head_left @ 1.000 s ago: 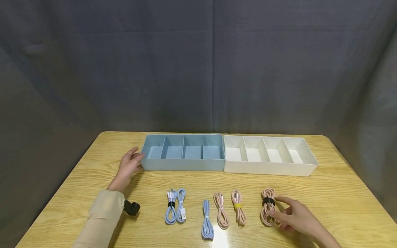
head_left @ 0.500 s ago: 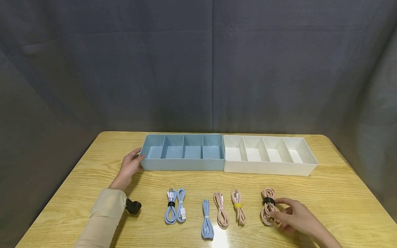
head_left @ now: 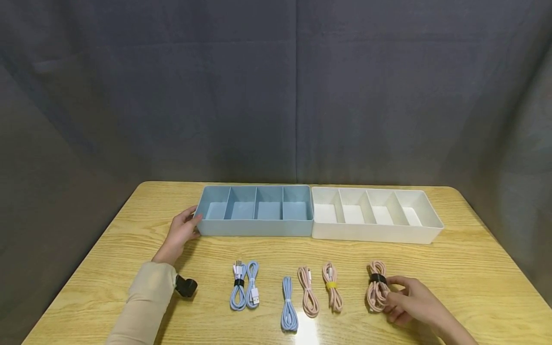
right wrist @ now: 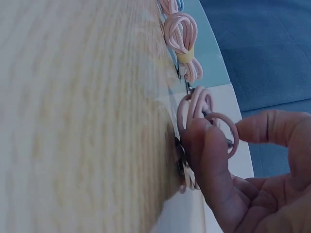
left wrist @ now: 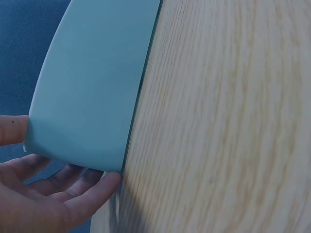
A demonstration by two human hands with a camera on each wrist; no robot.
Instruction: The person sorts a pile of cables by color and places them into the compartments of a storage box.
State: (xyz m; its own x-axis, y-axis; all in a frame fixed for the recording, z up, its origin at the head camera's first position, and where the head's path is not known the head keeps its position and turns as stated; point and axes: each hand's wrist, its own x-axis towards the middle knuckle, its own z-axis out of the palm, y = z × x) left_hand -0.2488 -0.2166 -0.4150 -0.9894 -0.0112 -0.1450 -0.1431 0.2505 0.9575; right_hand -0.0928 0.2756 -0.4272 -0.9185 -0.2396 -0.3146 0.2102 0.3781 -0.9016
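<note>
In the head view my left hand (head_left: 178, 235) is at the left end of the blue divided box (head_left: 254, 228). The left wrist view shows its fingers (left wrist: 92, 194) extended against the box's end wall, with the thumb at the rim. On the right, my right hand (head_left: 411, 302) pinches a coiled pink cable (head_left: 376, 298) bound with a black strap (head_left: 377, 278). One loop of this cable lies between thumb and fingers in the right wrist view; the hand hides part of the bundle.
A white divided box (head_left: 375, 232) adjoins the blue one. Coiled cables lie in front: two blue bundles (head_left: 237, 298) (head_left: 252, 273), another blue one (head_left: 288, 314), a pink one (head_left: 308, 302) and a yellow-strapped pink one (head_left: 335, 301). Dark cloth (head_left: 276, 96) hangs behind the wooden table (head_left: 108, 268).
My left hand has come in against the blue box's end. My right hand has closed on the black-strapped pink cable, which has shifted slightly right.
</note>
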